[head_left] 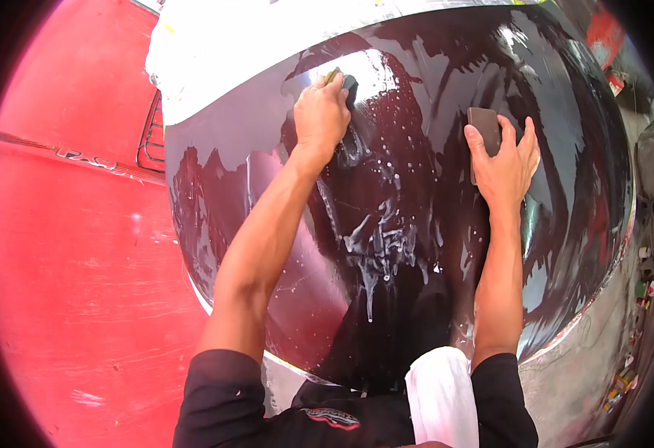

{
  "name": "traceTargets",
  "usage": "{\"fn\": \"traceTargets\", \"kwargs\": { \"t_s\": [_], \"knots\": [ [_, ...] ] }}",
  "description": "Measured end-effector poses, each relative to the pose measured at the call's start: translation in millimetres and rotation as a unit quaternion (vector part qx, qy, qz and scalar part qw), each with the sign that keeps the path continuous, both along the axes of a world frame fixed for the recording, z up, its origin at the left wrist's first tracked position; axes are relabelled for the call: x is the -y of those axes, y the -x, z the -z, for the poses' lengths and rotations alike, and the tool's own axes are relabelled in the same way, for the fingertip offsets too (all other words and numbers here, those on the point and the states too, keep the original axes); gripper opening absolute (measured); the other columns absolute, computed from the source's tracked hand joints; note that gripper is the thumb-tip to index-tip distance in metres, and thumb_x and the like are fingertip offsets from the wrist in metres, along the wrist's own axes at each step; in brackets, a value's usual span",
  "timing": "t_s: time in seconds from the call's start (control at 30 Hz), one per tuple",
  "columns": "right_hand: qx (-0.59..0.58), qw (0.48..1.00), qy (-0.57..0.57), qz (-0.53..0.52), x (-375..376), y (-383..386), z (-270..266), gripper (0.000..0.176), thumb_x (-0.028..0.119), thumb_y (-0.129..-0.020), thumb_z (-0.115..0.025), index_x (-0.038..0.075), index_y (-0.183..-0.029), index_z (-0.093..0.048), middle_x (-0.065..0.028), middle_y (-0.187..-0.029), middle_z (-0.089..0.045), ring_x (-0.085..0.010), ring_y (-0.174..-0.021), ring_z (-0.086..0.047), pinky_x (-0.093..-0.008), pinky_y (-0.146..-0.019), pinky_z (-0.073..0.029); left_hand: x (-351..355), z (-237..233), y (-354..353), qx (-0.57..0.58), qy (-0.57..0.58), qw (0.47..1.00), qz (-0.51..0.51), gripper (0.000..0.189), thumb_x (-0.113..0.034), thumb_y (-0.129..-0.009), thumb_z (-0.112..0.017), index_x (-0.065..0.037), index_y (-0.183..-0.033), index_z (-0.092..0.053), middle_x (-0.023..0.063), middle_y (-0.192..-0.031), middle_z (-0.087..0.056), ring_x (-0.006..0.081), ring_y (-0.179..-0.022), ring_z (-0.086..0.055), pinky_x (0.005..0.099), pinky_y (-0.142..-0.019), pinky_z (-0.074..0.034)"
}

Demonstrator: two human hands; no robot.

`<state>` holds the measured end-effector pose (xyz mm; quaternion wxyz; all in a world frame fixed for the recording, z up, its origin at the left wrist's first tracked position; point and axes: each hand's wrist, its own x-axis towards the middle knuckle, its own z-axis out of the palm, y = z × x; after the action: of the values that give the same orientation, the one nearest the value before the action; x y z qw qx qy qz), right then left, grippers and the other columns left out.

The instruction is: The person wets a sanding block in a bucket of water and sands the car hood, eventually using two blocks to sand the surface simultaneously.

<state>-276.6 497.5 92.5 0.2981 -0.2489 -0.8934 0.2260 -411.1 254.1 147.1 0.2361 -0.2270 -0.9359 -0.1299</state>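
Note:
A dark maroon, glossy curved panel (416,209) is wet, with whitish suds and droplets on its middle. My left hand (321,112) is closed around a small dark piece (349,81) with a yellowish edge, near the panel's upper part; much of the piece is hidden by the fingers. To the right, my right hand (508,160) holds a brown-grey rectangular block (484,128) against the panel, between thumb and fingers. The block's lower part is behind the hand.
White sheeting (222,52) covers the area beyond the panel's top left edge. A red surface (81,246) with a dark rack (151,134) lies at the left. Small items (620,384) sit on the grey floor (577,373) at the right. A white cloth (441,396) hangs at my chest.

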Motion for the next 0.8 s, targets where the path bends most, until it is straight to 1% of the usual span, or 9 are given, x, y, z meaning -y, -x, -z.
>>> {"fn": "traceTargets", "kwargs": {
  "t_s": [0.1,0.17,0.27,0.3,0.37,0.47,0.63,0.7,0.8],
  "knots": [
    [0.002,1.0,-0.008,0.0,-1,1,1,0.066,0.054,-0.087,-0.069,0.011,-0.136,-0.058,-0.0256,-0.157,-0.03,-0.0416,-0.145,-0.028,-0.052,-0.12,-0.02,9,25,-38,-0.072,-0.028,0.996,0.045,0.03,-0.01,-0.087,-0.069,-0.006,-0.117,-0.07,0.0149,-0.117,-0.069,0.0399,-0.097,-0.067,0.0465,-0.084,-0.054],
    [0.003,1.0,-0.004,-0.002,0,1,2,0.066,0.054,-0.087,-0.069,0.011,-0.136,-0.058,-0.0259,-0.157,-0.03,-0.0418,-0.145,-0.028,-0.0521,-0.12,-0.02,13,26,-66,-0.038,-0.048,0.995,0.08,0.028,-0.008,-0.086,-0.068,-0.007,-0.114,-0.07,0.0163,-0.117,-0.068,0.0394,-0.099,-0.067,0.0455,-0.083,-0.055],
    [-0.004,1.0,0.001,-0.002,0,2,-2,0.067,0.054,-0.087,-0.069,0.011,-0.136,-0.058,-0.0262,-0.157,-0.03,-0.0419,-0.145,-0.028,-0.0522,-0.12,-0.02,9,-6,-11,0.036,0.022,0.999,-0.02,0.024,-0.014,-0.091,-0.064,-0.007,-0.113,-0.068,0.0176,-0.108,-0.069,0.0408,-0.092,-0.067,0.0485,-0.079,-0.054],
    [0.001,1.0,0.007,-0.004,0,0,-1,0.067,0.054,-0.087,-0.069,0.011,-0.136,-0.058,-0.0263,-0.157,-0.03,-0.0418,-0.145,-0.028,-0.0524,-0.12,-0.02,1,-8,0,-0.041,0.014,0.999,-0.021,0.024,-0.015,-0.092,-0.062,-0.007,-0.114,-0.068,0.0187,-0.106,-0.069,0.0413,-0.091,-0.066,0.0493,-0.079,-0.053],
    [0.004,1.0,0.001,-0.002,-1,-2,2,0.067,0.055,-0.087,-0.069,0.011,-0.136,-0.058,-0.0262,-0.157,-0.03,-0.0418,-0.145,-0.028,-0.0526,-0.12,-0.02,4,2,-12,0.002,0.023,0.999,-0.048,0.026,-0.014,-0.092,-0.063,-0.006,-0.115,-0.068,0.0175,-0.112,-0.069,0.0404,-0.094,-0.067,0.0481,-0.081,-0.054],
    [-0.004,1.0,-0.001,-0.003,0,2,1,0.067,0.055,-0.086,-0.069,0.011,-0.136,-0.058,-0.0262,-0.157,-0.03,-0.042,-0.144,-0.028,-0.0531,-0.12,-0.02,20,35,-60,-0.059,-0.039,0.996,0.06,0.027,-0.013,-0.091,-0.065,-0.008,-0.117,-0.07,0.0123,-0.126,-0.067,0.0384,-0.102,-0.066,0.0452,-0.086,-0.055],
    [-0.006,1.0,-0.002,-0.001,-1,-1,2,0.067,0.055,-0.086,-0.069,0.011,-0.135,-0.058,-0.0262,-0.156,-0.031,-0.0424,-0.144,-0.029,-0.0535,-0.12,-0.02,11,6,-2,0.017,0.011,1.0,-0.016,0.027,-0.011,-0.089,-0.067,-0.009,-0.116,-0.071,0.0134,-0.125,-0.067,0.0387,-0.108,-0.066,0.0456,-0.091,-0.054],
    [-0.005,1.0,-0.017,-0.001,-2,1,1,0.068,0.054,-0.086,-0.07,0.011,-0.136,-0.058,-0.026,-0.156,-0.031,-0.0419,-0.144,-0.029,-0.0534,-0.119,-0.021,19,19,-26,-0.037,-0.036,0.998,0.045,0.028,-0.011,-0.09,-0.067,-0.01,-0.118,-0.071,0.0149,-0.123,-0.068,0.0383,-0.11,-0.066,0.0457,-0.092,-0.054],
    [-0.005,1.0,-0.013,0.002,0,1,0,0.067,0.053,-0.086,-0.071,0.011,-0.136,-0.058,-0.0254,-0.156,-0.03,-0.0418,-0.144,-0.03,-0.0532,-0.119,-0.021,29,28,-54,-0.011,-0.057,0.994,0.091,0.031,-0.008,-0.088,-0.069,-0.01,-0.119,-0.072,0.0157,-0.122,-0.069,0.0373,-0.112,-0.065,0.0438,-0.096,-0.053]
  ]
}}
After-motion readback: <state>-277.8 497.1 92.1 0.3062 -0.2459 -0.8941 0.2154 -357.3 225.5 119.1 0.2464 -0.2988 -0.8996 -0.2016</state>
